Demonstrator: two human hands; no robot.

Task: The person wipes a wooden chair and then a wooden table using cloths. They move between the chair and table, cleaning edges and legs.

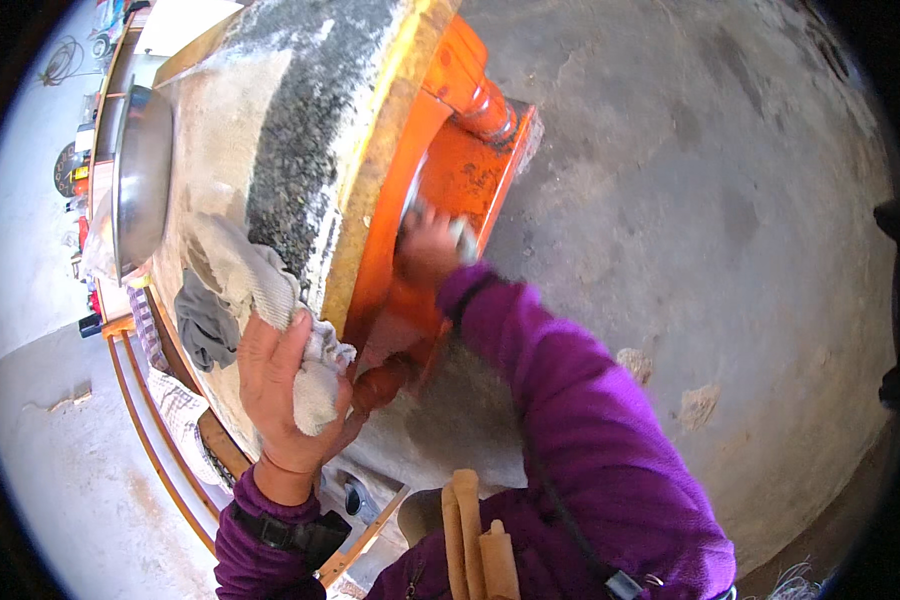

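Note:
My left hand (pixel 281 386) grips an off-white knit cloth (pixel 251 262), perhaps a cotton work glove, at the edge of the table top (pixel 217 112). One part of the cloth lies over the top and another bunches between thumb and fingers. Lower down, my right hand (pixel 429 244) reaches into the orange-painted wooden base (pixel 397 187) under the table. It presses a pale cloth (pixel 465 238) near the lower orange board (pixel 472 176); motion blurs the fingers. A turned orange leg (pixel 484 109) stands at the board's far end. Beside my left hand lies a crumpled grey cloth (pixel 206 322).
A large metal basin (pixel 144 180) stands on the table's far side. Beyond are a wooden bench with rails (pixel 165 450), a cluttered shelf (pixel 105 142) and a wall clock (pixel 64 169). Stone-like lumps (pixel 699 406) lie on the concrete floor (pixel 645 225). A dark cable (pixel 562 510) crosses my right sleeve.

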